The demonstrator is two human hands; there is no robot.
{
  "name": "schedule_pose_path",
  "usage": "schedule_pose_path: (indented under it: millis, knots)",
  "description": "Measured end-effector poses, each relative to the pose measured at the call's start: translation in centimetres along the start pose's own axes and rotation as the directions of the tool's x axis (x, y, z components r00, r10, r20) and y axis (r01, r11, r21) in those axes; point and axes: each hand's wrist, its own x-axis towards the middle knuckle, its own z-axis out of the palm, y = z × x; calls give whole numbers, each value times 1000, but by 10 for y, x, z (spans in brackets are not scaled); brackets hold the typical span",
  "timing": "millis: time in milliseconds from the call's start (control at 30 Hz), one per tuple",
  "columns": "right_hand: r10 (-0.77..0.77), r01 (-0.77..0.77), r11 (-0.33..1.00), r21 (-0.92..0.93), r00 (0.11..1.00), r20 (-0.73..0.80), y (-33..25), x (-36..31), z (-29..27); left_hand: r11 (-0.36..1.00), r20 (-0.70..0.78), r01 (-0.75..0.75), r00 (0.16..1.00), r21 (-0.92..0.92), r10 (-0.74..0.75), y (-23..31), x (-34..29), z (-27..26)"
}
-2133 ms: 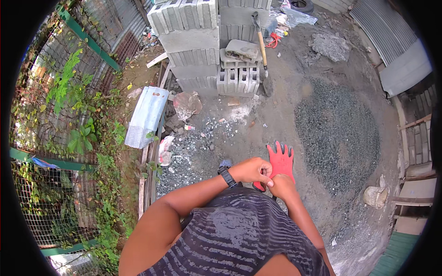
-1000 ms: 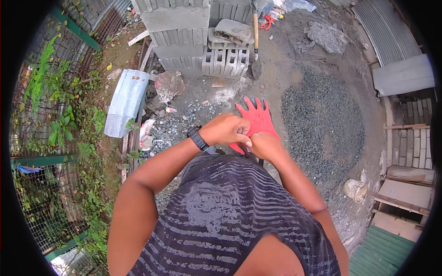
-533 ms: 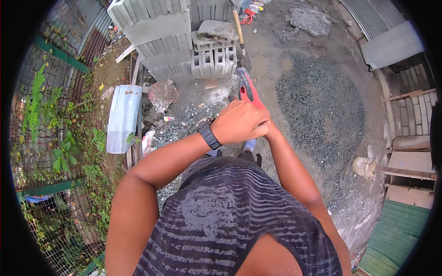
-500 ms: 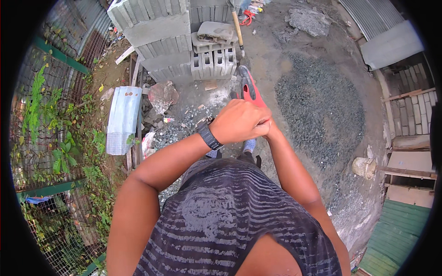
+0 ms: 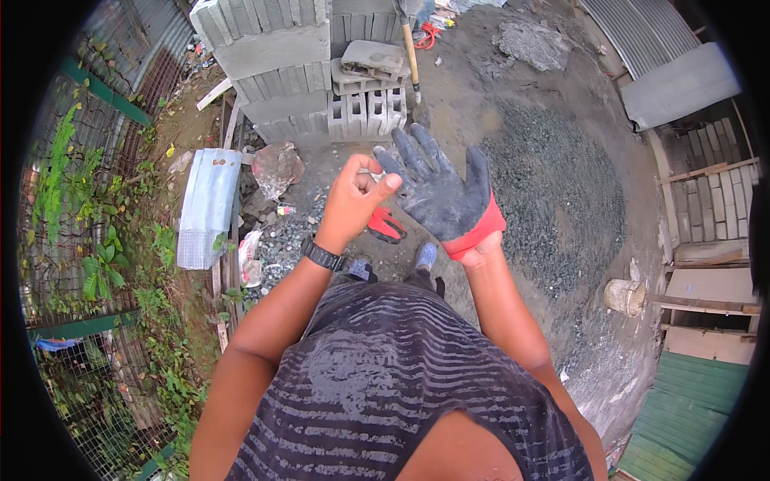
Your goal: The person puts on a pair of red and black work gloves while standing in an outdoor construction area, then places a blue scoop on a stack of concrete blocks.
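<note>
My right hand (image 5: 441,196) wears a dark grey work glove with a red cuff (image 5: 475,232). Its palm faces up and its fingers are spread, with nothing in them. Close to the glove's outer fingers is my bare left hand (image 5: 349,204), a dark watch (image 5: 322,256) on its wrist. The left fingers are curled and the thumb stands apart from them; whether they touch the glove I cannot tell. Below and between my hands, a second red and black glove (image 5: 388,226) appears to lie on the ground near my feet.
Grey hollow blocks (image 5: 367,115) and a tall block stack (image 5: 277,60) stand ahead, beside a wooden tool handle (image 5: 412,60). Dark gravel (image 5: 553,188) spreads at right, near a dirty bucket (image 5: 625,297). A pale sheet (image 5: 207,204) and a wire fence with plants are at left.
My left hand has moved off the right wrist area toward the left. The right hand has turned palm up and spread its gloved fingers. The second glove now shows below.
</note>
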Motion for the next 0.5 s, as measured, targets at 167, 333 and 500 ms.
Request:
schedule_pose_path:
  millis: [167, 333, 500]
  knots:
    - [114, -114, 993, -9, 993, -14, 14, -5, 2, 899, -86, -207, 978, -387, 188, -16, 3, -12]
    - [66, -72, 995, -66, 994, -84, 25, -13, -10, 943, 89, 25, 996, -333, 5, -6, 11, -13]
    - [-136, 139, 989, 46, 989, -62, 17, -10, -11, 960, -234, -151, 968, -236, 95, -16, 6, -1]
